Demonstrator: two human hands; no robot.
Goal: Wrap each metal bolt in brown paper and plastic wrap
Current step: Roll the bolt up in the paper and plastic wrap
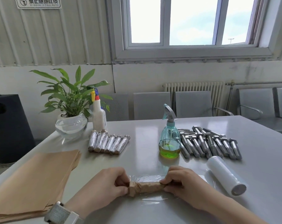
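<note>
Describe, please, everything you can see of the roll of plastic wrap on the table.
The roll of plastic wrap is a white, slightly glossy cylinder wound on a grey core, whose round end faces the camera. It lies on its side on the grey table, slanted, with the far end near the pile of bare bolts. It is to the right of the right hand. No hand touches it. A clear sheet of wrap is spread beside it.

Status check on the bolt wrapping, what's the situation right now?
Left hand and right hand grip the ends of the paper-wrapped bolt. It lies on a plastic wrap sheet. Nothing in the way.
</note>
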